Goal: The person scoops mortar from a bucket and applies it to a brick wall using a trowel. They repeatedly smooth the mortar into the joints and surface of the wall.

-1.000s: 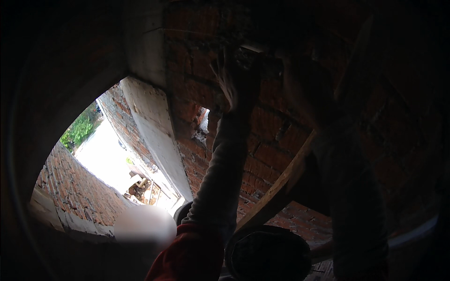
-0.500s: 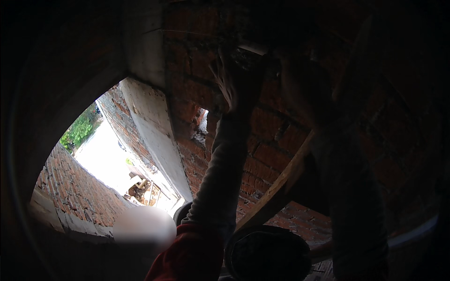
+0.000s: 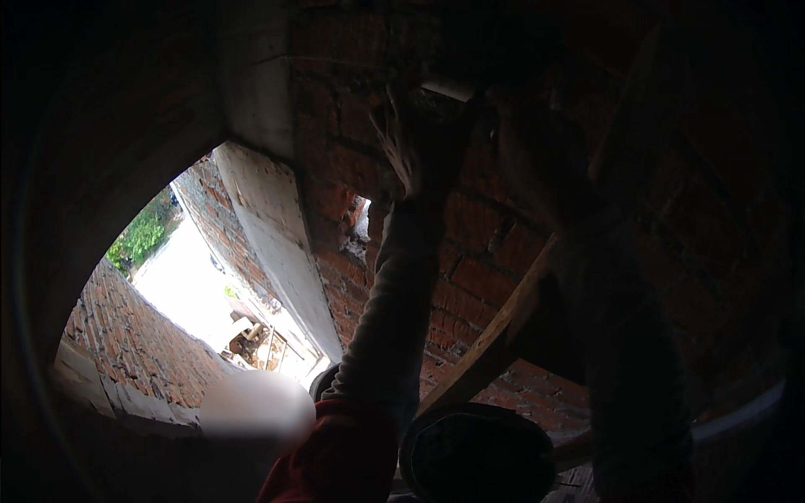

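My left hand (image 3: 411,155) reaches up against a rough red brick wall (image 3: 482,226). Its visible fingers are stretched out and spread at the bricks, while its thumb side is lost in shadow. Close by, my right hand (image 3: 532,138) is raised to about the same height, and its fingers are too dark to make out. Between the two hands, at the top of the lit bricks, a short pale rod-like piece (image 3: 447,89) shows. I cannot tell whether either hand touches it. A thin light string or wire (image 3: 331,60) runs across the wall to the left.
A wooden beam (image 3: 490,339) slants across below my arms. Under it sits a round dark object (image 3: 478,453), perhaps a bucket. To the left, a pale upright board or post (image 3: 267,210) edges a bright opening with brick walls. The wall has a small hole (image 3: 360,220).
Both hands and the wall appear slightly farther left in the picture. The hands keep nearly the same pose against the bricks.
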### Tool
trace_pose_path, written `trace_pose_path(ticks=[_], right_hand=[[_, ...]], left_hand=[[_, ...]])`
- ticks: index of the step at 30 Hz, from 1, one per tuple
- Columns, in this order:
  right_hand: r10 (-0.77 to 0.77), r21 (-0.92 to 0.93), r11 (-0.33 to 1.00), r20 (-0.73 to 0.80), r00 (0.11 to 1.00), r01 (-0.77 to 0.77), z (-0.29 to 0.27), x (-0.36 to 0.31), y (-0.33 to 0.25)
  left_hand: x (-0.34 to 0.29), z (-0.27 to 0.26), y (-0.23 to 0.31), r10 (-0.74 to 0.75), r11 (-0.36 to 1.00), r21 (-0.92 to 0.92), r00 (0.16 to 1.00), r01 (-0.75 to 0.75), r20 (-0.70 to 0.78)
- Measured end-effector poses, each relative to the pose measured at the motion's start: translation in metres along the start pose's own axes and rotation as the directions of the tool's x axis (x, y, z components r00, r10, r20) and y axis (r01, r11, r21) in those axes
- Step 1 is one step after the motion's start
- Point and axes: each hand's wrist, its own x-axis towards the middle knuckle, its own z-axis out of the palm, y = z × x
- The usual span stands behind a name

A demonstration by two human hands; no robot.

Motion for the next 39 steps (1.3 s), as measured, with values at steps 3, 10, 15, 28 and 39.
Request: trace_pose_path(ticks=[3, 10, 15, 28, 39], right_hand=[[-0.056, 0.007, 0.998, -0.130, 0.990, 0.058, -0.001, 0.000, -0.001], [-0.069, 0.035, 0.997, -0.121, 0.990, 0.074, 0.001, -0.004, 0.002], [-0.062, 0.106, 0.992, -0.070, 0.996, 0.069, -0.002, -0.004, 0.002], [-0.194, 0.583, 0.670, -0.459, 0.867, 0.459, -0.086, -0.034, -0.030], [-0.425, 0.270, 0.901, 0.698, 0.576, 0.338, -0.113, -0.363, -0.005]], left_hand=[[-0.001, -0.001, 0.002, -0.053, 0.999, -0.005, 0.998, 0.054, 0.024], [0.003, -0.001, 0.000, -0.033, 0.998, 0.051, 0.999, 0.031, 0.037], [0.000, -0.011, -0.007, 0.025, 0.997, 0.077, 0.995, -0.032, 0.099], [-0.108, -0.163, 0.008, -0.217, 0.891, -0.160, 0.706, 0.426, 0.674], [-0.252, -0.310, 0.037, -0.705, 0.316, -0.298, 0.433, 0.901, 0.562]])
